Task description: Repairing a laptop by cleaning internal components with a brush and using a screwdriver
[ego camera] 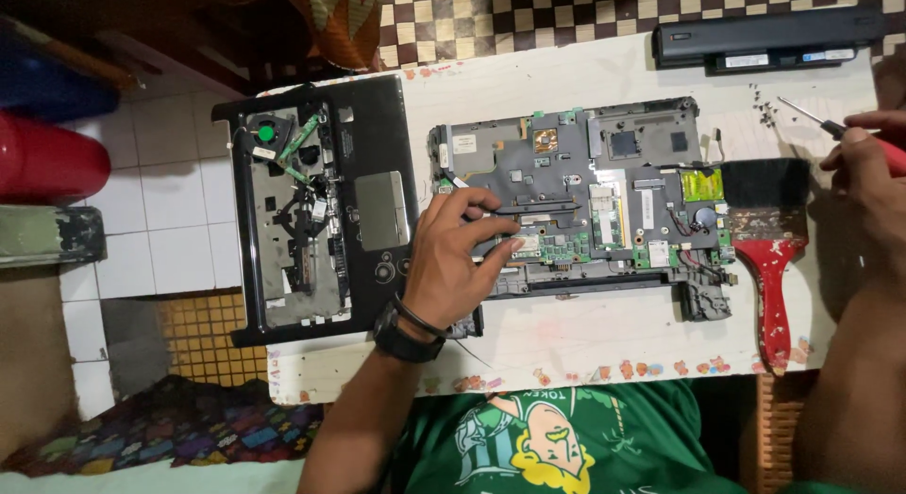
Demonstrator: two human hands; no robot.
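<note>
Pressing my left hand (453, 258) with spread fingers on the laptop base (576, 197) to keep it steady on the surface (585, 338), my right hand (864, 168) pinched the red screwdriver (830, 126).

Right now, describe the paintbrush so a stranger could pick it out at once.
Start at the white table and find the opened laptop base with its exposed circuit board in the middle. Just to its right, below the right hand holding a screwdriver, lies the paintbrush. It is the only thing with a worn red handle and broad black bristles.
</note>
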